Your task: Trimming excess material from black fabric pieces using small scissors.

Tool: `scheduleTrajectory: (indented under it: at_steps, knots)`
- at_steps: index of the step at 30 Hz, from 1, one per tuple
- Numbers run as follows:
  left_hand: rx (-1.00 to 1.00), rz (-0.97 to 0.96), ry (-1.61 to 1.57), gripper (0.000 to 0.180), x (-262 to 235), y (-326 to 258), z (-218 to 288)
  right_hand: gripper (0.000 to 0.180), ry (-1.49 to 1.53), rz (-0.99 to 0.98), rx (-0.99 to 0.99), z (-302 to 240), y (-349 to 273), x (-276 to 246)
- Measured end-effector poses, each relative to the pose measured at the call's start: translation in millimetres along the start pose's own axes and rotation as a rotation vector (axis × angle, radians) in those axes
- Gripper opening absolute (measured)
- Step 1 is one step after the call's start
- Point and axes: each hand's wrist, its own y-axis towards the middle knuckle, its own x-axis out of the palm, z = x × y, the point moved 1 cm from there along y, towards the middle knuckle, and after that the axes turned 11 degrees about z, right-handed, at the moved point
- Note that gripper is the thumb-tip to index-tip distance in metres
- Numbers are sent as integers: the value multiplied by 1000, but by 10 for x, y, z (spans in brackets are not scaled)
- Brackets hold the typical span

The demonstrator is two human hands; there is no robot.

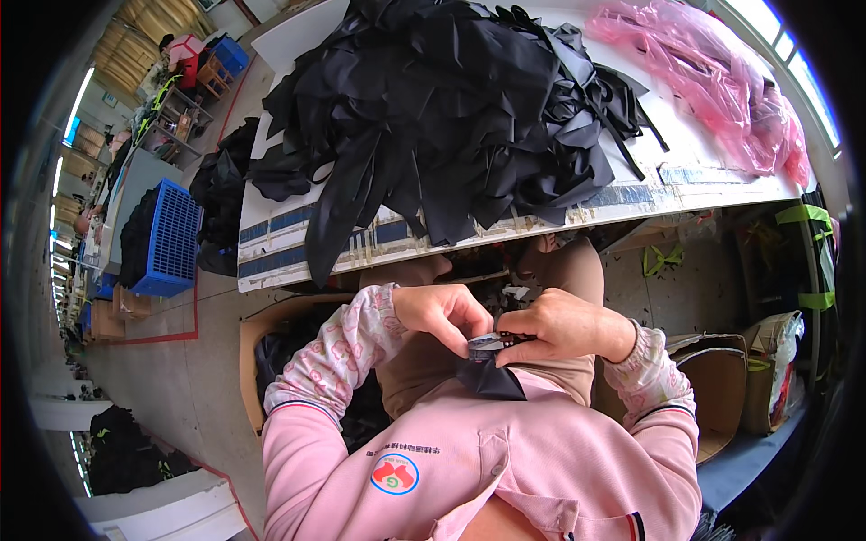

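Observation:
Over my lap, both hands meet at a small black fabric piece (492, 380), which hangs down with a folded upper edge and a small pale mark near it. My left hand (444, 314) pinches that edge between thumb and fingers. My right hand (570, 326) is closed beside it, its thumb and fingers around a small, shiny, metal-looking tool (488, 342) lying across the top of the fabric. The fingers partly hide this tool, so its exact kind cannot be told. Just ahead, a large heap of black fabric pieces (442, 108) covers much of the white table (695, 185).
Pink plastic sheeting (713, 86) lies at the table's far right. The table's taped front edge is close ahead of my hands. Cardboard boxes (708, 388) flank me. A blue crate (171, 236) holding black fabric stands left; a person (185, 59) is beyond.

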Motion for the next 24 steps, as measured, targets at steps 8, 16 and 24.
scheduleTrajectory:
  at_steps: [8, 16, 24]
  knots:
    - [-20, -2, 50, 10, -7, 27, -46, 35, 24, -63, 28, -13, 20, -13]
    - [171, 278, 16, 7, 37, -30, -38, 34, 22, 115, 136, 49, -100, -54]
    - [506, 859, 90, 15, 161, -1, -68, 35, -275, 472, 223, -58, -107, 179]
